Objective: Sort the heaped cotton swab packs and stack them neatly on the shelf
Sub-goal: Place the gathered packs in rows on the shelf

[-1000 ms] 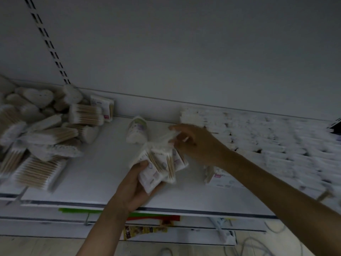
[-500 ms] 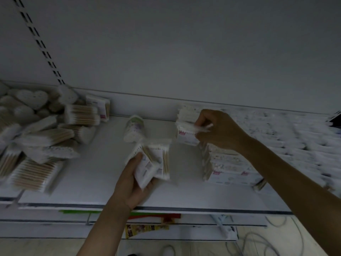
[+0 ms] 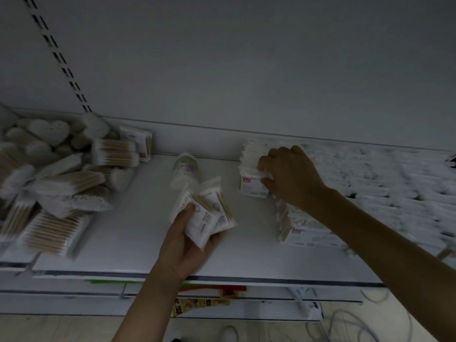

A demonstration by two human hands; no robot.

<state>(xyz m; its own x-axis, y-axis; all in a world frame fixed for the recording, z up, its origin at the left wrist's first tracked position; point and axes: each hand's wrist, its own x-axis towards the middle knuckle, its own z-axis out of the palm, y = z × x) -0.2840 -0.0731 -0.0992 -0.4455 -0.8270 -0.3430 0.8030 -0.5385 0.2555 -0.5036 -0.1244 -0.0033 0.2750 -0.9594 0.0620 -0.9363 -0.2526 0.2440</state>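
A white shelf is carrying rows of stacked swab packs along its right side and a loose heap at its far left. The right hand is pressing one pack to the stack's left end, grip curled around it. Near the front edge, the left hand is holding a fan of packs, grip tight, with a round tub sitting just beyond.

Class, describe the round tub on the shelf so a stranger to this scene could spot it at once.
Find the white shelf, with a loose heap of packs on its left and neat stacks on its right. In the gap between, just behind the packs the left hand holds, lies the tub: the only cylinder in view.
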